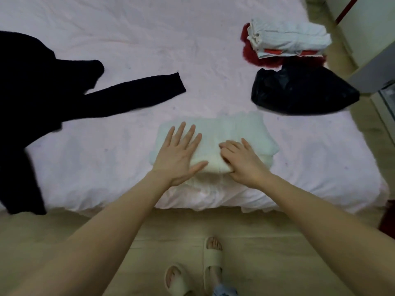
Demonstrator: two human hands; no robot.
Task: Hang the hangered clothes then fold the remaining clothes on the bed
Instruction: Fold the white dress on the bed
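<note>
Nearest, two feet in pale slides (199,272) on a wood floor (64,242), toes pointing toward the bed.

Beyond them, bare forearms reaching forward over the near edge of a bed (106,163) covered in a pale pink sheet.

On the near middle of the bed, a folded white garment (230,133), thick and soft-looking, lying flat, with a looser white layer showing under its near edge.

Left hand (178,154) laid flat on the left part of the white garment, fingers straight and spread, thumb pointing right along the near fold; nothing grasped.

Right hand (241,159) just beside it on the right, fingers curled down into the top of the fold, thumb tucked under the near edge, pinching the white cloth.

Farther left, a black garment (42,99) spread unfolded, one long sleeve stretching right toward the middle of the bed, part of the body hanging over the near left edge.

Farther right, a crumpled black bag (303,92) near the right edge of the bed, well apart from the white garment.

Just beyond the bag, a small stack of folded clothes (286,38), pale pieces on top with red showing between them, resting on a fuzzy dark red piece.

Beyond the right edge of the bed, pale furniture, only partly seen.
</note>
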